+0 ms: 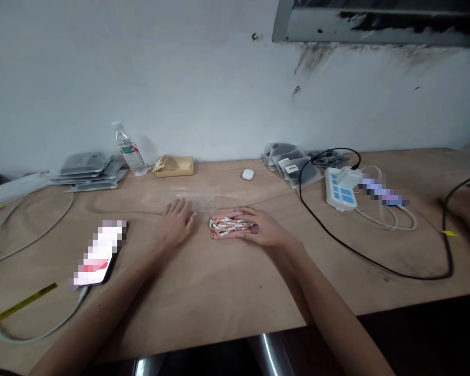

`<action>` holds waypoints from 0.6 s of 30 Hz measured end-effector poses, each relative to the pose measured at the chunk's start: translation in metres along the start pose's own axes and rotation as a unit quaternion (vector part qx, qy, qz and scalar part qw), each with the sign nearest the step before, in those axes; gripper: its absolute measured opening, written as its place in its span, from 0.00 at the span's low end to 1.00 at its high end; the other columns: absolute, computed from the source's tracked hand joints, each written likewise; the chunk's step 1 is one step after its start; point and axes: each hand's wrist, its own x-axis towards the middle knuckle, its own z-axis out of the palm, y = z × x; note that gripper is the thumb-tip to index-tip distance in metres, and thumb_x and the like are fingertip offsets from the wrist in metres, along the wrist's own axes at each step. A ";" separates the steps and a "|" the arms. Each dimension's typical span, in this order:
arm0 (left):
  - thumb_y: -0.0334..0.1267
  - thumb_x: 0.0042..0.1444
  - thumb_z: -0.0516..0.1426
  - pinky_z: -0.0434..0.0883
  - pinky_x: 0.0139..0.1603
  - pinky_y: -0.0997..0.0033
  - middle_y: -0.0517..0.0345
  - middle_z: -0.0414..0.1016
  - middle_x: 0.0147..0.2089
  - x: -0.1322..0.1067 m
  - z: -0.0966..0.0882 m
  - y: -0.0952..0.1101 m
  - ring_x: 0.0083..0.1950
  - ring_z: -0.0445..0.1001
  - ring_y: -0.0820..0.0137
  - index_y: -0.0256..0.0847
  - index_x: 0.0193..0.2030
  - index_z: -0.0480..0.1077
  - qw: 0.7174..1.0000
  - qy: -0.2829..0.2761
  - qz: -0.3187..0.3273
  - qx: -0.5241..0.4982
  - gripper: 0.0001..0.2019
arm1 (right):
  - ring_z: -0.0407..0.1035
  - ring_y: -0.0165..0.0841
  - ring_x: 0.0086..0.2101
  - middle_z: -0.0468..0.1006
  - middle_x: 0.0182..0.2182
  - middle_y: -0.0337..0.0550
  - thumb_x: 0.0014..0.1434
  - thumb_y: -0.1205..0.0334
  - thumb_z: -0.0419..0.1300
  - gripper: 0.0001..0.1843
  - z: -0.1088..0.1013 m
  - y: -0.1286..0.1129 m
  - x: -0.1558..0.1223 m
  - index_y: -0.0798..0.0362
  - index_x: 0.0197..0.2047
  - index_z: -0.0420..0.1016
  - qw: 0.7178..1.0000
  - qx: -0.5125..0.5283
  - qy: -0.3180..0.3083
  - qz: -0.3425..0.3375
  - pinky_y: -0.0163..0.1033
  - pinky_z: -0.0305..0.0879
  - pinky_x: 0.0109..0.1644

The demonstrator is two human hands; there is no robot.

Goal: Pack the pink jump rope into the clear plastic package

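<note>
Along the back of the table, a pale wall goes up. The table is wide and made of brown wood. A pile of grey bags lies at the back left, and more grey packs lie at the back right. A water bottle stands by the left pile.

Two bare hands are over the middle of the table. The left hand is free and opened out, palm down on the wood, with its fingers a little apart and its thumb out toward the right. Its fingertips are by a clear plastic bag; I can't tell if they touch it. The right hand is half closed. It holds the right end of a pink bundle, fingers on the far side and thumb on the near side.

A phone lies left of the left arm, and a yellow box sits near the bottle. The pink bundle is on the table between the hands. Its long way runs side to side, and its loose end points left, toward the left hand. White bits show along its middle. The smallest thing is a round white case behind it.
</note>
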 end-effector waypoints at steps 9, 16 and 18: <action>0.45 0.61 0.52 0.61 0.66 0.41 0.37 0.67 0.65 0.008 -0.003 -0.012 0.70 0.59 0.44 0.36 0.59 0.69 0.999 0.012 -0.029 0.012 0.22 | 0.56 0.55 0.67 0.67 0.66 0.53 0.56 0.35 0.66 0.45 0.011 0.005 0.001 0.46 0.70 0.62 0.999 -0.022 0.029 0.014 0.64 0.55 0.68; 0.52 0.63 0.51 0.56 0.69 0.40 0.41 0.60 0.73 0.007 -0.003 -0.032 0.73 0.56 0.44 0.42 0.70 0.61 0.994 -0.078 0.074 0.038 0.31 | 0.50 0.56 0.70 0.62 0.69 0.54 0.53 0.31 0.66 0.52 0.017 0.017 0.000 0.48 0.73 0.57 0.999 -0.040 0.000 0.021 0.66 0.48 0.71; 0.55 0.61 0.54 0.58 0.67 0.39 0.40 0.62 0.71 0.007 -0.010 -0.030 0.71 0.58 0.42 0.43 0.69 0.63 0.991 -0.086 0.099 0.035 0.32 | 0.51 0.55 0.69 0.64 0.68 0.53 0.55 0.32 0.65 0.51 0.016 0.017 0.001 0.48 0.73 0.58 0.999 -0.039 0.001 0.007 0.65 0.49 0.71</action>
